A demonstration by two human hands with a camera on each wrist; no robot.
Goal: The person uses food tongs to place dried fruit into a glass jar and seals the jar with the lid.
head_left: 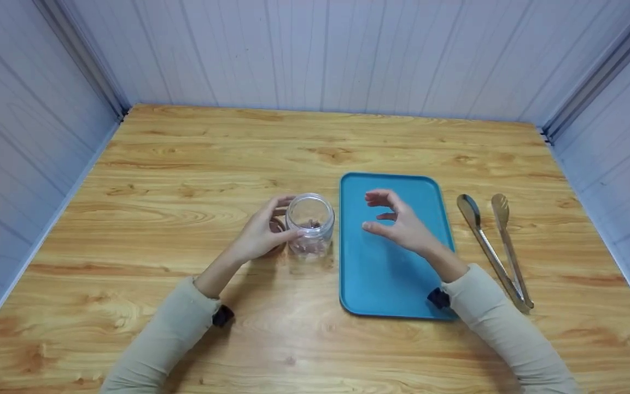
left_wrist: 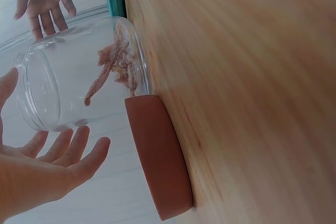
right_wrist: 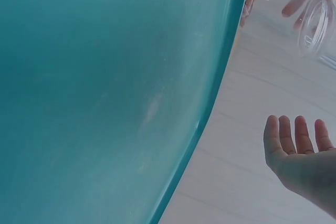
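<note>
A clear glass jar (head_left: 310, 232) without its lid stands upright on the table, left of the tray. Dried reddish-brown strips (left_wrist: 118, 64) lie at its bottom. My left hand (head_left: 263, 230) holds the jar from its left side near the mouth, thumb at the front and fingers behind. A round brown lid (left_wrist: 160, 156) lies on the table against the jar, partly under that hand. Over the blue tray (head_left: 397, 279) hovers my right hand (head_left: 400, 221), its fingers loosely curved and apart, with nothing in them. It faces the jar across a gap.
Metal tongs (head_left: 503, 230) lie spread on the table to the right of the tray, partly beside the right sleeve (head_left: 503, 323). The wooden table (head_left: 184, 164) meets pale panelled walls (head_left: 293, 54) at the back and both sides.
</note>
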